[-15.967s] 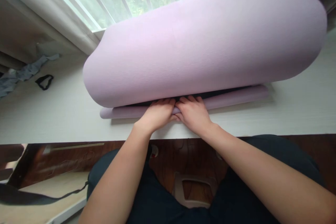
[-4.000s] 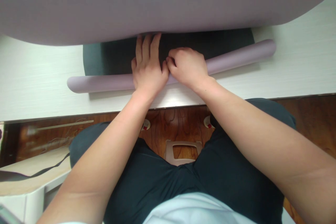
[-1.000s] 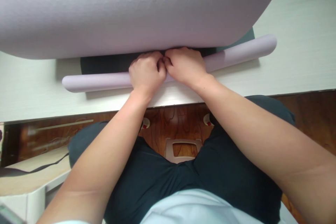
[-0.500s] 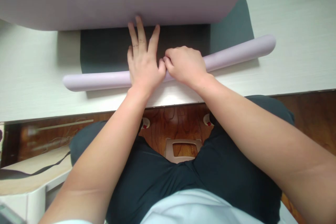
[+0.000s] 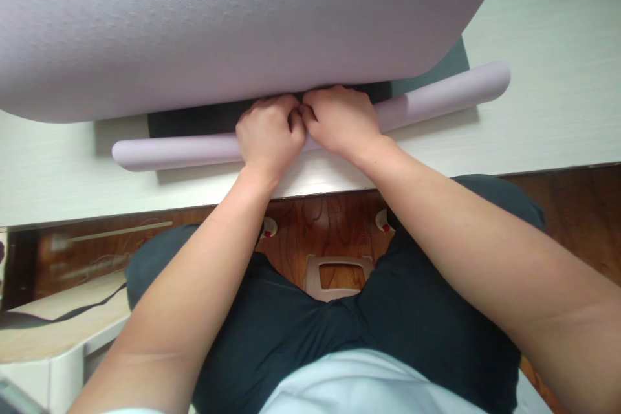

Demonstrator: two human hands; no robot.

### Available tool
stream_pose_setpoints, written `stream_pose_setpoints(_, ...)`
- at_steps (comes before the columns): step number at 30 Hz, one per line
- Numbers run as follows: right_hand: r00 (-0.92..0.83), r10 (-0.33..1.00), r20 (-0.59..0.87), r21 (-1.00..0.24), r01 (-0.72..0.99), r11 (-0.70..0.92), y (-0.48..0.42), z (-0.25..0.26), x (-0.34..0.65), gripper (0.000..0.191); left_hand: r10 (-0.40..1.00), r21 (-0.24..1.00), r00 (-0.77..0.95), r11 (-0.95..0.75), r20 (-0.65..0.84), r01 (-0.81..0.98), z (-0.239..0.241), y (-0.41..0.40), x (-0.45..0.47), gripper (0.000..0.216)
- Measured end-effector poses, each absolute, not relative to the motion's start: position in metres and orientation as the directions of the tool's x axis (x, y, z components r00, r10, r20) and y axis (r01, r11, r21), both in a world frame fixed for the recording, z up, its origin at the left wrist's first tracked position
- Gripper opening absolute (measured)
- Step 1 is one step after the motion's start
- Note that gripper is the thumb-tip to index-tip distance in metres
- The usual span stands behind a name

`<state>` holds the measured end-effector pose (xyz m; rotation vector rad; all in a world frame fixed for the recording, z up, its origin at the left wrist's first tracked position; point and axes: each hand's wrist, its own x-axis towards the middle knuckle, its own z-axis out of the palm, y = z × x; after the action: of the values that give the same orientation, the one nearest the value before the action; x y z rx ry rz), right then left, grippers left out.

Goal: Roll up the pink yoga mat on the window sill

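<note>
A lilac yoga mat [image 5: 252, 32] with an embossed surface bulges in a large curve across the top of the view. In front of it, a narrow lilac roll [image 5: 179, 151] lies along the table's near side, bent slightly at the middle. My left hand [image 5: 272, 132] is closed over the roll, fingers curled to its far side. Right beside it, my right hand [image 5: 342, 118] grips the same roll, the two thumbs almost touching. How the roll joins the big curve is hidden behind my hands. Under both lies a dark grey sheet [image 5: 194, 119], mostly in shadow.
The pale table [image 5: 548, 97] ends just short of my lap. Below its edge are a wooden floor [image 5: 315, 226] and a beige stool-like piece [image 5: 313, 278] between my legs. A white and wood-coloured piece of furniture [image 5: 63, 343] stands at the lower left.
My left hand's spread fingers have curled down around the roll. The mat's large curve has come down and nearer, covering more of the grey sheet. My right hand stays in place.
</note>
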<state>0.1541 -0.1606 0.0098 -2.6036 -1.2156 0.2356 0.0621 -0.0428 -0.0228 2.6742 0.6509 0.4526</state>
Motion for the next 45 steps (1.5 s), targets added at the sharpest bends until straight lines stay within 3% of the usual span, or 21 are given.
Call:
stream_pose_setpoints(9,0.623,0.781,-0.047,-0.311,0.734,-0.604,-0.162,0.007,0.155,0.046,0.415,0.328,0.866,-0.889,0.280,0.321,-0.003,-0.054,0.065,0.065)
stream_pose_setpoints(16,0.622,0.780,-0.064,-0.331,0.724,-0.605,-0.162,0.012,0.153,0.047,0.457,0.377,0.856,-0.857,0.242,0.352,-0.006,-0.049,0.060,0.035)
stream_pose_setpoints(21,0.626,0.778,-0.060,-0.315,0.727,-0.610,-0.161,0.013,0.154,0.045,0.472,0.351,0.836,-0.861,0.281,0.368,-0.014,-0.048,0.061,0.028)
stream_pose_setpoints(25,0.626,0.779,-0.036,-0.306,0.735,-0.605,-0.160,0.010,0.155,0.044,0.469,0.394,0.860,-0.843,0.202,0.367,-0.016,-0.047,0.063,0.028)
stream_pose_setpoints(30,0.624,0.779,-0.063,-0.308,0.730,-0.610,-0.161,0.010,0.155,0.045,0.455,0.425,0.868,-0.838,0.197,0.343,-0.013,-0.047,0.064,0.041)
stream_pose_setpoints(35,0.621,0.781,-0.062,-0.319,0.730,-0.605,-0.162,0.009,0.155,0.046,0.467,0.355,0.842,-0.861,0.270,0.363,-0.004,-0.055,0.066,0.073)
stream_pose_setpoints(37,0.620,0.782,-0.065,-0.317,0.730,-0.606,-0.163,0.009,0.155,0.047,0.471,0.350,0.838,-0.861,0.276,0.369,-0.001,-0.055,0.067,0.076)
stream_pose_setpoints(45,0.619,0.783,-0.057,-0.317,0.733,-0.603,-0.161,0.012,0.154,0.045,0.488,0.435,0.856,-0.817,0.173,0.378,-0.012,-0.046,0.061,0.034)
